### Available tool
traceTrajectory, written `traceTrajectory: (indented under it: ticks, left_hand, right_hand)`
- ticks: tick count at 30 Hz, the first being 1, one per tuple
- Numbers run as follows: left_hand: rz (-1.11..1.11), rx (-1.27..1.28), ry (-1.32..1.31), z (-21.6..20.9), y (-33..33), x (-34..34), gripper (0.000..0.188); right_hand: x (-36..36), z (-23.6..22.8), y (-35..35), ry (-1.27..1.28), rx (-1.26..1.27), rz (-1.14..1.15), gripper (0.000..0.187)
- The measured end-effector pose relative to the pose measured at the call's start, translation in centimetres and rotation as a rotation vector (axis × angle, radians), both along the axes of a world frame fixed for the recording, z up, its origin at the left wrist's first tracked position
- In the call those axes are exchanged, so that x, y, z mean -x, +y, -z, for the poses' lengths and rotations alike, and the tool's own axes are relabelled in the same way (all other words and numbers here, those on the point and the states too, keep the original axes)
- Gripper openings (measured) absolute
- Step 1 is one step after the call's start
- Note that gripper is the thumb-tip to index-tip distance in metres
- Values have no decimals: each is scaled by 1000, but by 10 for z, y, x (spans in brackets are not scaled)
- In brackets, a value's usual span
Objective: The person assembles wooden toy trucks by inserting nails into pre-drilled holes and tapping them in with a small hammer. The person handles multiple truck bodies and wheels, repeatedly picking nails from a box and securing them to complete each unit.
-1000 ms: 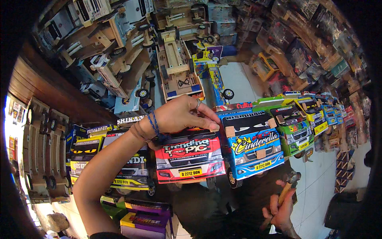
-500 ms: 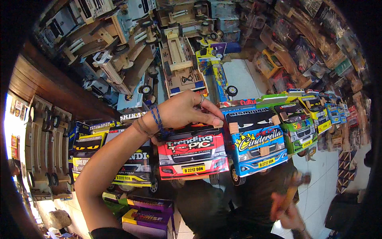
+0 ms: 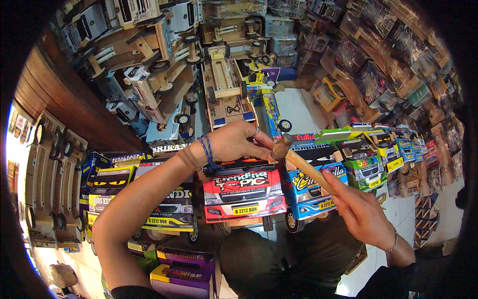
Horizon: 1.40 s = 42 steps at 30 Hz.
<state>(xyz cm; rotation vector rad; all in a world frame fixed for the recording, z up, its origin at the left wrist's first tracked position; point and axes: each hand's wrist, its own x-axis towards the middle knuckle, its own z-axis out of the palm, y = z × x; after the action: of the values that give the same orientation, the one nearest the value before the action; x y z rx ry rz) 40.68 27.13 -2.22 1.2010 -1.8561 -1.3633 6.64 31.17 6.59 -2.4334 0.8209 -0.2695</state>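
A red toy truck [image 3: 244,192] faces me in the middle of a row of toy trucks. My left hand [image 3: 244,142] lies over its upper edge, thumb and fingers pinched at the upper right corner; what they hold, if anything, is too small to make out. Wrapped around a wooden handle, my right hand [image 3: 361,214] grips a hammer [image 3: 311,172]. The hammer's head appears right beside my left fingertips. Behind the handle stands a blue toy truck [image 3: 311,202], partly covered by it and by my right fingers.
To the right the row continues with a green truck [image 3: 366,162] and a yellow one [image 3: 386,154]. A black-and-yellow truck [image 3: 172,209] stands left, partly behind my forearm. Unpainted wooden truck undersides [image 3: 221,84] lie beyond. A purple and yellow box-shaped piece [image 3: 181,279] sits below.
My right hand has brought the hammer up and left from the lower right, to beside my left fingertips. My left hand keeps its pinch at the red truck's corner.
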Motion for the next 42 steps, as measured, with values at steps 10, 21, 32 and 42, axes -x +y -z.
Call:
traceTrajectory:
  ticks: [10,21,32,42]
  left_hand:
    - [2,75,-17,8,-1,-1,28]
    - [-17,-18,20,3,2,2,28]
    - [-38,-18,-150,-11,6,3,31]
    - [10,56,-63,3,-2,-2,21]
  right_hand:
    - [-5,1,2,133,-3,-20,59]
    - [-8,6,4,65,207,-15,77]
    - [-10,0,-1,67,211,43,74]
    - [-20,-17,-6,414,44,-13,57]
